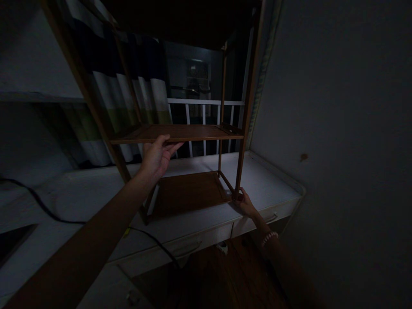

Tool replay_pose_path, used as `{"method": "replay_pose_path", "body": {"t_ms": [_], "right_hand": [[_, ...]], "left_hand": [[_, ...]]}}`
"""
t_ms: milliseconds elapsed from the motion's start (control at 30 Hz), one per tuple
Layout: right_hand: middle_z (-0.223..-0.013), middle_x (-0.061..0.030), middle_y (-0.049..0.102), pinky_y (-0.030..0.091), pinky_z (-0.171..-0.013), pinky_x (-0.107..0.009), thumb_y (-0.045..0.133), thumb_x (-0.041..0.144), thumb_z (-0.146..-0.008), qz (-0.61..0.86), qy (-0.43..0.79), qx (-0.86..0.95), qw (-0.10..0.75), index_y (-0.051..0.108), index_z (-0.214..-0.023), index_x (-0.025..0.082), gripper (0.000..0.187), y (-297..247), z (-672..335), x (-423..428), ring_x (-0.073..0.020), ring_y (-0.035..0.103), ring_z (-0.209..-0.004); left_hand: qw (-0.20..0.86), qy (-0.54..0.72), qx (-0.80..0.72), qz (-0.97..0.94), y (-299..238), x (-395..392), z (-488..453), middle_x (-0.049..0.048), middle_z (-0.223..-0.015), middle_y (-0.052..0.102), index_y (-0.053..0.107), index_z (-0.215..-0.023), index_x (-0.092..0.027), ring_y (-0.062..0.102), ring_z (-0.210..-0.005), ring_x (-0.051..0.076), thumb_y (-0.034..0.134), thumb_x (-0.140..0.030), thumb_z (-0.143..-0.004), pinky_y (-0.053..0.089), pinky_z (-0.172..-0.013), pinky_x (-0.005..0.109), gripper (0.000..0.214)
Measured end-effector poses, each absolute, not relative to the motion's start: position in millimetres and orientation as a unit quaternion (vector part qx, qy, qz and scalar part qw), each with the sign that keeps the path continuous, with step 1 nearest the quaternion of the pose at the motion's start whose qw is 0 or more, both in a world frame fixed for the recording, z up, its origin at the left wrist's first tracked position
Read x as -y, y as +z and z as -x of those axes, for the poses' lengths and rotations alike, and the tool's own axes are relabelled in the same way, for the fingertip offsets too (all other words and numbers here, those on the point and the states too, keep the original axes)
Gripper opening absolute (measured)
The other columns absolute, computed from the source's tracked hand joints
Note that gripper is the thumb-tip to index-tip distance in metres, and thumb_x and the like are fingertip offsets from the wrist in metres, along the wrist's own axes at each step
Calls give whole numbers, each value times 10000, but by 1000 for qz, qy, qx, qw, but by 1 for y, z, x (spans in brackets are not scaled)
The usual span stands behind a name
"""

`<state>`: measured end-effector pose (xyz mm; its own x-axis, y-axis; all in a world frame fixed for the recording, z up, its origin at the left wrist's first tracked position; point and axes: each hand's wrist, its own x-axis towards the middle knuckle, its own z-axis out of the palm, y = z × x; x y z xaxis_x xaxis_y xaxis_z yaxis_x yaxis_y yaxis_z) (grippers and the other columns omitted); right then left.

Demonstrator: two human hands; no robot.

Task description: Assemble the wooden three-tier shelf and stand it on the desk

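Head view, wooden rack (pixel 180 133) on white desk (pixel 273 180), black cable (pixel 41 206), striped curtain (pixel 128 98)

Black cable (pixel 41 206) crosses white desk (pixel 273 180) (striped curtain (pixel 128 90) behind), white railing (pixel 206 103)

The wooden rack (pixel 180 133) stands on the white counter (pixel 80 193) near the right wall (pixel 337 128), leaving only a narrow strip of bare counter between its right front post and that wall, where the right hand (pixel 245 204) sits at the post's foot. Open space lies between the middle shelf and bottom shelf (pixel 189 191), bounded by thin corner posts; the left hand (pixel 157 156) occupies its front left. A black cable (pixel 41 206) crosses the otherwise open counter at left, and a white railing (pixel 206 116) closes the space behind.
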<state>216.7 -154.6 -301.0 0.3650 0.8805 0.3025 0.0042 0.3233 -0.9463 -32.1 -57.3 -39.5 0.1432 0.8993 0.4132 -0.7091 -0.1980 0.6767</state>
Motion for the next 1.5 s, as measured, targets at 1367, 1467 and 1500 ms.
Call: {"method": "replay_pose_path", "body": {"t_ms": [1367,1467,1500], "right_hand": [[-823,-17,640,461,-611,-253,707,196,-543,453,376,410,696,442,-967,198,500,-303,-216,152,-150,603,-731],[-802,-6,644,444,-578,-220,717,179,-533,451,381,405,699,447,-961,195,506,-299,-214,155,-128,597,-691],[-791,-3,645,445,-578,-219,721,174,-529,447,388,400,700,447,-957,195,508,-298,-214,155,-127,599,-682]], "left_hand": [[610,638,-111,-458,-41,53,37,-25,-797,621,394,-663,-149,502,-1098,235,568,-25,-651,469,-810,354,214],[606,639,-111,-461,-40,51,37,-20,-821,618,406,-670,-166,503,-1097,250,587,-49,-622,480,-810,363,221],[602,641,-110,-464,-40,51,37,-19,-816,615,413,-672,-175,510,-1089,253,600,-62,-606,487,-806,364,229]]}}
